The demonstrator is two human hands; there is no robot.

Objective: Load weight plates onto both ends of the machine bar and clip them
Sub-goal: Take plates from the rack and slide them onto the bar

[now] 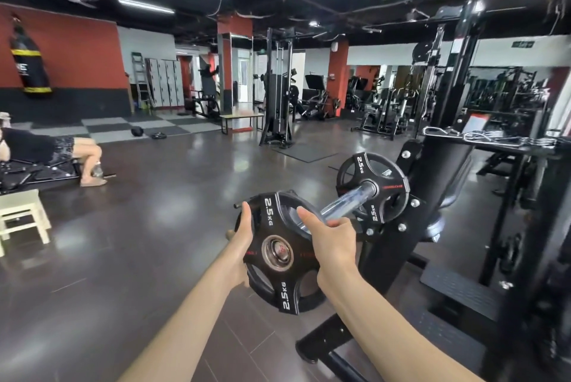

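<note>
I hold a near plate (279, 253) at the free end of the bar (346, 204), its flat face turned toward me and tipped a little, the "2.5 KG" marks reading along its rim. Its centre hole shows a metal hub with a red-marked cap; whether the bar's tip already sits in that hole I cannot tell. The bar is a chrome sleeve whose long axis runs from the near plate up and to the right, away from me, into the black machine (411, 227). A far plate (374, 187) of the same kind is already seated on the bar, up against the machine, well apart from the near plate, with bare chrome between them.

My left hand (242, 236) clasps the near plate's left rim, thumb lying up along the front edge, fingers wrapped behind out of sight. My right hand (333, 238) grips the plate's upper right part through a cut-out, thumb stretched up and left across the opening, fingers curled over the rim just where the bar passes behind. Both forearms reach forward from the lower edge of view, converging on the plate.

Beyond the machine, to its right, chrome handles (494, 137) lie on a black shelf (513, 148). Far left of the bar a person (49, 149) is lying on a bench.
</note>
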